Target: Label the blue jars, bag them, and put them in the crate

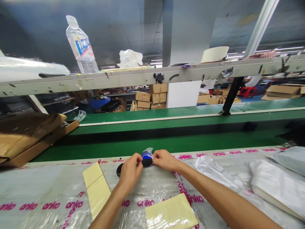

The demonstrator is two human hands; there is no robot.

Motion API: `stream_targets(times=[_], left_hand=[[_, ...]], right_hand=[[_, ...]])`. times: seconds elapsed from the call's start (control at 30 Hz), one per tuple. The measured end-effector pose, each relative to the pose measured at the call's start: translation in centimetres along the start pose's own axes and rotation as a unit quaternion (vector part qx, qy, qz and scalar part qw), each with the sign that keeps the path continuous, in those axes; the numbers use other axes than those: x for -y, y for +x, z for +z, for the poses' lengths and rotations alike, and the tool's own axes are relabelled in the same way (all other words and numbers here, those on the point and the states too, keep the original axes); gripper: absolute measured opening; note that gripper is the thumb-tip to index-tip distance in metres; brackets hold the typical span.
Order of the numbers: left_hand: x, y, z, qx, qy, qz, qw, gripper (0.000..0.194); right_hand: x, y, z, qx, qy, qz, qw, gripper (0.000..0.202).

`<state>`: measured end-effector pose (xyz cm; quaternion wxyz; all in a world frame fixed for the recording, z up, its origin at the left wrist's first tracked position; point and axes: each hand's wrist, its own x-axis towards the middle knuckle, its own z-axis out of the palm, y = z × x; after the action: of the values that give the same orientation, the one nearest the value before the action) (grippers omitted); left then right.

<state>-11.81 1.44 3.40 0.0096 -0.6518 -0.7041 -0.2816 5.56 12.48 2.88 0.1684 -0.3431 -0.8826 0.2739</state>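
Note:
Between my two hands is a small round black-and-blue object (pixel 147 160) with clear plastic film (pixel 149 150) at its top; its exact kind is unclear. My left hand (pixel 131 169) pinches its left side, fingers closed. On the other side my right hand (pixel 165 160) grips the edge with thumb and fingertips together. A black round disc (pixel 119 170) lies on the table just left of my left hand, partly covered by it. Yellow paper pieces (pixel 96 187) lie left of my left forearm, and another yellow sheet (pixel 171 212) sits nearer to me.
Plastic sheeting printed in pink covers the table (pixel 45 187). Behind it runs a green conveyor belt (pixel 190 140). A cardboard box (pixel 62 135) stands at left, white plastic bags (pixel 278 187) at right. Overhead, a shelf rail (pixel 140 74) carries a water bottle (pixel 82 47).

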Motion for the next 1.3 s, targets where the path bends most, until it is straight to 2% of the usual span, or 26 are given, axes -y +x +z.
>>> stream_targets(times=[0.1,0.27,0.4,0.57,0.67,0.73,0.8,0.9,0.97,1.07,1.17,1.23,1.3], left_hand=[[-0.3,1.5,-1.2,-0.005,-0.014,-0.051,0.999,0.012],[-1.1,2.7,-3.4,-0.002,-0.034,-0.082,0.996,0.011],[-1.5,2.3,-3.1,-0.001,-0.033,-0.089,0.995,0.011],[-2.0,0.4,-2.4,0.001,-0.019,-0.073,0.997,0.015],[-2.1,-0.4,-2.5,-0.061,-0.012,-0.011,0.998,0.023],[-1.9,-0.4,-2.3,-0.078,0.015,0.093,0.992,0.031],[-1.7,0.0,-1.7,-0.057,0.055,0.171,0.982,0.03],[-1.8,0.8,-0.6,-0.005,0.079,0.189,0.979,0.015],[-2.2,1.2,-0.4,0.027,0.055,0.172,0.983,0.017],[-3.1,1.6,-0.6,0.057,-0.014,0.122,0.991,0.016],[-4.4,1.8,-1.0,0.058,-0.076,0.044,0.994,0.019],[-5.7,1.9,-1.1,-0.008,-0.075,0.036,0.996,0.019],[-7.5,1.9,-1.0,-0.112,-0.046,0.097,0.988,0.016]], right_hand=[[-0.5,1.1,-0.7,-0.023,0.072,0.05,0.996,0.018],[0.1,0.9,-2.7,-0.096,0.122,0.084,0.984,0.015],[0.6,0.1,-3.7,-0.131,0.111,0.074,0.982,0.01],[0.1,-2.0,-4.0,-0.145,0.084,0.047,0.985,0.014],[-0.5,-4.3,-6.0,-0.18,0.059,0.041,0.981,0.015],[-1.2,-6.2,-8.1,-0.215,0.036,0.042,0.975,0.015],[-2.1,-8.3,-10.4,-0.236,-0.006,0.06,0.97,0.018],[-3.8,-11.8,-12.4,-0.214,-0.105,0.116,0.964,0.025],[-5.0,-14.1,-12.4,-0.163,-0.177,0.138,0.961,0.026],[-6.2,-16.8,-10.7,-0.084,-0.254,0.147,0.952,0.022],[-6.5,-18.5,-8.4,-0.058,-0.293,0.179,0.937,0.02],[-6.4,-19.0,-6.8,-0.062,-0.316,0.2,0.926,0.02],[-6.3,-19.0,-5.5,-0.072,-0.335,0.202,0.918,0.018]])
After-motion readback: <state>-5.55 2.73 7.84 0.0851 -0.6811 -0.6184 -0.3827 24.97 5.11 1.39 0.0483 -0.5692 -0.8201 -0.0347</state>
